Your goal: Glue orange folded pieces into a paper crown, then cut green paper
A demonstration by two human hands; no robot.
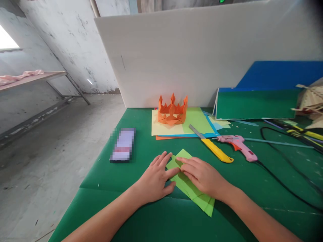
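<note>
A light green folded paper (191,190) lies slantwise on the table, with several layers showing at its near end. My left hand (157,174) rests at the paper's left edge, fingers spread, its index fingertip on the paper. From the right, my right hand (202,174) reaches over the sheet, its fingers bent and close together on a fold near the upper end. The two hands' fingertips nearly meet there. My right thumb is hidden. Beyond the hands, an orange paper crown (172,117) stands on a stack of coloured paper sheets (199,122).
A yellow utility knife (217,151) with its blade out and a pink glue gun (238,144) lie to the right, the gun's black cord trailing. A phone (123,144) lies left on the green table (106,201). A white board (202,50) stands behind.
</note>
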